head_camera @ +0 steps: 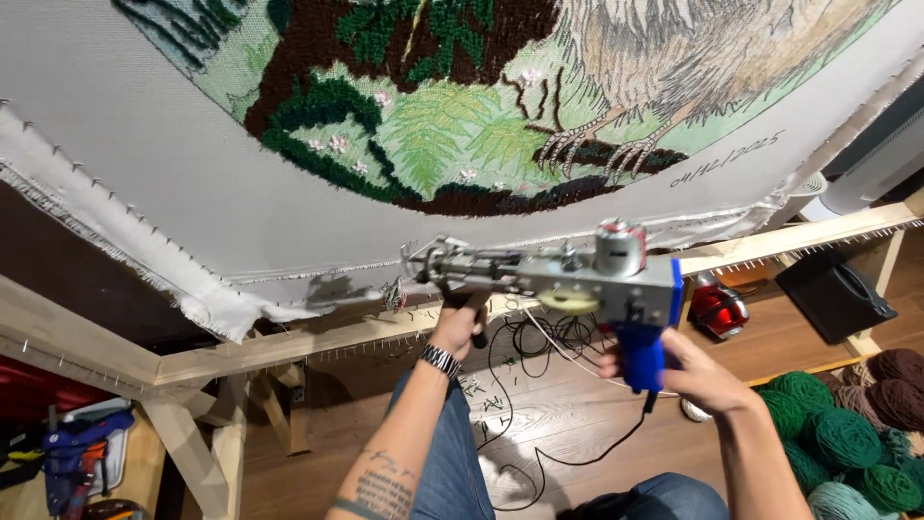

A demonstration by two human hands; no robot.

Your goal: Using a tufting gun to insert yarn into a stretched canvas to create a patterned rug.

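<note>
At the far left a second blue tufting gun (75, 460) lies on a low shelf, well apart from the work. Above, the grey backing cloth (144, 144) is stretched on the nailed wooden frame (289, 347), its loose frayed corner (226, 313) hanging just beside the needle end of the tufting gun (558, 274) held below the tufted picture. The left hand (460, 327) is clenched round the front grip; the right hand (688, 371) grasps the blue rear handle. Likely risks: the needle could snag that loose corner or strike the frame's nails, and the black cord (577, 453) trailing near the knees could catch and pull the gun off line. Balls of green yarn (837, 438) sit at the right.
</note>
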